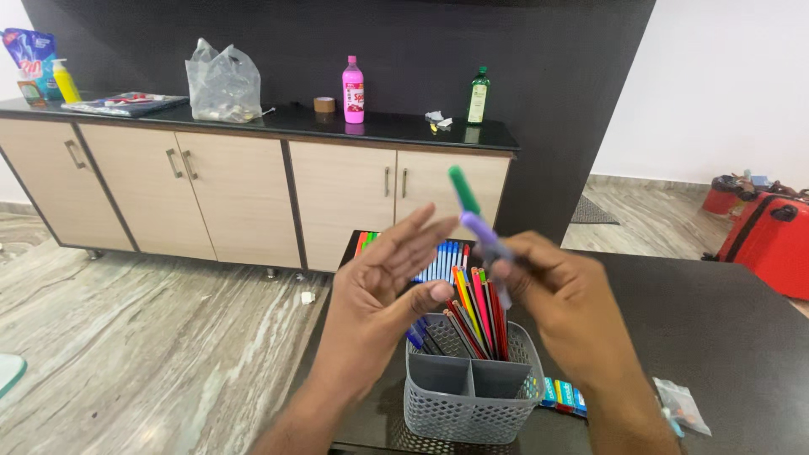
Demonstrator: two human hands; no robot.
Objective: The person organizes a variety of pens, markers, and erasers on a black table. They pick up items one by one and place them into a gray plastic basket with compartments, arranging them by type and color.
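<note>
My right hand (566, 313) grips two pens together above a grey mesh organiser (468, 402): a green-capped pen (463, 190) and a purple pen (482, 232), both slanting up to the left. My left hand (381, 297) is open beside them with fingers spread, its thumb near the coloured pencils (477, 310) that stand in the organiser's back compartment. Dark blue pens (419, 339) lean in the back left compartment. The two front compartments look empty.
The organiser stands on a dark table (725, 337). Behind it lies a row of blue pens (443, 259); a small packet (681, 404) and colourful strips (563, 395) lie to its right. A cabinet (253, 185) with bottles stands behind, red luggage (771, 240) at right.
</note>
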